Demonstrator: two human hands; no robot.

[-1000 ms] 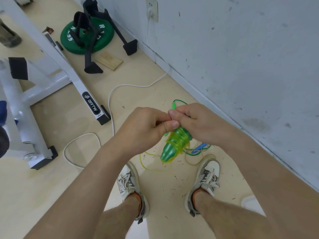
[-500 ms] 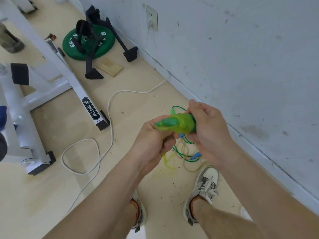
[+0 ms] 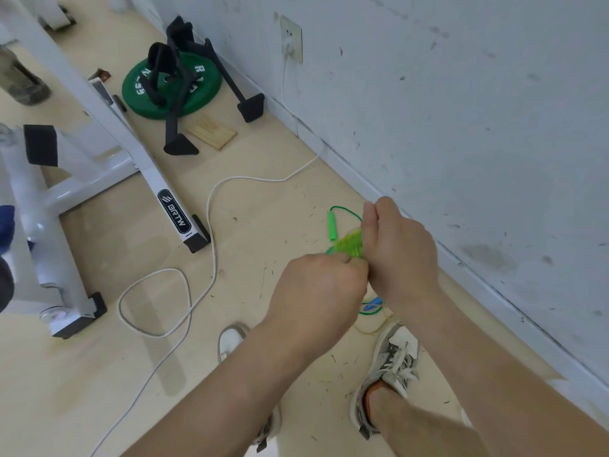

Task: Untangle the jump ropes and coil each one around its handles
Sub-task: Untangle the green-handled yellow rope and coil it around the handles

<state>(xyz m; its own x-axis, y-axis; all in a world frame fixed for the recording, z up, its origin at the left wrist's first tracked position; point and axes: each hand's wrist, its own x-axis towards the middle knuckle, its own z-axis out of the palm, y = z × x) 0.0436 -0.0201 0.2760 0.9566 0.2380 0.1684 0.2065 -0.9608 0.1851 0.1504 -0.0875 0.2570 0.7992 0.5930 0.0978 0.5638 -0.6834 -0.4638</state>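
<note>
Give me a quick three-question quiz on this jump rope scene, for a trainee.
1. True or false: the left hand and the right hand both grip the yellow-green rope bundle.
2. What shows just beyond the bundle? A) a green handle B) a red ball C) a pair of scissors
3. Fill in: the weight plate lying near the wall is ____ in colour.

Key: 1 true; 2 A; 3 green.
</note>
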